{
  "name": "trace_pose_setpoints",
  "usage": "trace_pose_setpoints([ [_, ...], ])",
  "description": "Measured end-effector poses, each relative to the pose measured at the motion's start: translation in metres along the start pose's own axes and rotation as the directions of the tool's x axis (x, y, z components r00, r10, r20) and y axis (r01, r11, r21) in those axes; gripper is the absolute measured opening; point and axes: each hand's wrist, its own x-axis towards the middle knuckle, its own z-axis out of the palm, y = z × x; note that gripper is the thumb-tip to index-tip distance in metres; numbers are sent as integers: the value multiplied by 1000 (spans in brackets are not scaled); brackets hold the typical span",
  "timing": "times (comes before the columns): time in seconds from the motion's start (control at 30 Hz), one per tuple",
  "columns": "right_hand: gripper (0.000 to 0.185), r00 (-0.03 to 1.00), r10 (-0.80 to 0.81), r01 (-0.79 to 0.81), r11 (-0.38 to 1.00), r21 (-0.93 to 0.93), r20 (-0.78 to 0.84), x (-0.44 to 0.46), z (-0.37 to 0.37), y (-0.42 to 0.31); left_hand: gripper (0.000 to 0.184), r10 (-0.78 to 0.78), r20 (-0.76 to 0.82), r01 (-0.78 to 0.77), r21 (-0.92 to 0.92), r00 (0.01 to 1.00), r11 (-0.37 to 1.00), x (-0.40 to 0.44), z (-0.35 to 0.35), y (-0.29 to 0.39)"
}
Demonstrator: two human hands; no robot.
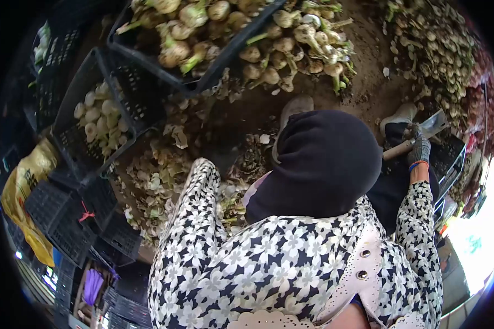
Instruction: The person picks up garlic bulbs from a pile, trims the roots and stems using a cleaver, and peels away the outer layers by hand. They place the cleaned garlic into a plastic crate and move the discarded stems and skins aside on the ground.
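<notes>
My right hand (419, 145), in a grey knitted glove with an orange and blue cuff, is closed around the wooden handle of a broad-bladed knife (434, 124). The blade points up and right, above a dark crate (454, 159) beside my right leg. My left sleeve (189, 214) is bent at the left, and my left hand does not show. My dark-clad knee (329, 164) fills the centre. Ahead of it, untrimmed bulbs with stems (285, 55) lie heaped on the ground.
A black crate (195, 88) at the top holds dirty bulbs; another crate (66, 123) holds clean white bulbs. Peelings (153, 181) cover the ground at left. More bulbs (442, 52) are piled at upper right. Stacked crates (57, 216) and a yellow sack (24, 192) stand left.
</notes>
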Motion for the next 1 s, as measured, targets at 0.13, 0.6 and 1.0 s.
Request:
trace_pose_setpoints([
  [0.13,14,993,97,-108,980,-168,-70,-9,44,-6,48,-180,330,240,-151,927,959,-149,22,-10],
  [0.6,16,992,33,-19,993,-114,123,-70,91,-19,40,-465,71,467,-236,883,852,66,-11,-109],
  [1.0,22,993,-19,77,856,-512,119,-59,62,32,32,-136,456,280,-264,880,923,-134,47,31],
])
